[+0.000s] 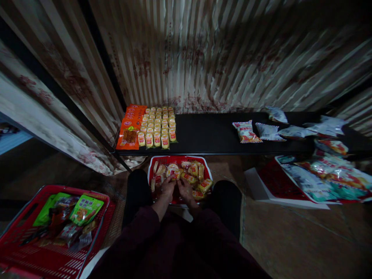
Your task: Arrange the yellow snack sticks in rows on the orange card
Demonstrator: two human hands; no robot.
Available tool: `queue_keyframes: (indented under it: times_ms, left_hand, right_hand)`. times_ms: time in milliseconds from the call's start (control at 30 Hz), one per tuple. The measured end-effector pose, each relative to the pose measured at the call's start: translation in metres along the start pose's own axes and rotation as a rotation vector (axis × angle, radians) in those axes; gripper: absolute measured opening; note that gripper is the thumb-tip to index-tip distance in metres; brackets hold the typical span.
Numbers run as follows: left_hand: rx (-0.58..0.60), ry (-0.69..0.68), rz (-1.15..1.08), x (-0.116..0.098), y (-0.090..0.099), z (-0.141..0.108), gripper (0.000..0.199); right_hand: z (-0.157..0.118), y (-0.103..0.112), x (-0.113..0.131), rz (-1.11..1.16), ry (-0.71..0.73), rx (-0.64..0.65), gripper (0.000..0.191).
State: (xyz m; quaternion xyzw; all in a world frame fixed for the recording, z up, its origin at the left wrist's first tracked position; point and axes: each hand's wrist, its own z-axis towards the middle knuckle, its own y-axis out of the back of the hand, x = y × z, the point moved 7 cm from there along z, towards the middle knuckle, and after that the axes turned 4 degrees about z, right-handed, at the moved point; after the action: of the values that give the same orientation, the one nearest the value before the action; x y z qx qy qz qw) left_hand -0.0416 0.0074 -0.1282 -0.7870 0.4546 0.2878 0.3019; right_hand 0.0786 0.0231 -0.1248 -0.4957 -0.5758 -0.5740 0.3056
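Note:
Between my knees stands a red basket with a white rim (209, 167), holding round and yellow wrapped snack packs. My left hand (167, 188) and my right hand (185, 189) are close together over its middle. Their fingers meet around a small yellow snack pack (176, 176), partly hidden by the fingertips. On the black shelf (206, 133) behind the basket, yellow snack packs (157, 138) stand in tidy rows. Orange packets (130, 130) overlap in a column to the left of these rows.
Puffy snack bags (246, 131) lie scattered along the shelf's right part. A box of bags (325, 180) stands at the right. To the left, a red basket (23, 252) holds green packets (86, 209) and other snacks. A pleated curtain (186, 58) hangs behind.

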Motion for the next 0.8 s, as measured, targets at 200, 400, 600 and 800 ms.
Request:
queue_keyframes:
  times_ms: [200,400,600,800]
  left_hand:
    - [0.012,-0.079,-0.006,-0.001,0.001,0.001,0.043]
    - [-0.049,-0.084,0.044,-0.001,0.004,0.004,0.031]
    - [-0.088,-0.116,0.126,-0.008,0.002,0.002,0.026]
    - [-0.079,-0.107,0.118,-0.010,-0.002,0.001,0.024]
  right_hand:
    - [-0.002,0.002,0.000,-0.015,-0.033,-0.038,0.037]
    - [-0.002,0.000,0.000,0.112,0.031,-0.019,0.044]
    - [-0.002,0.001,0.004,0.091,0.055,-0.035,0.043]
    - [0.001,0.006,0.006,0.053,0.085,-0.046,0.044]
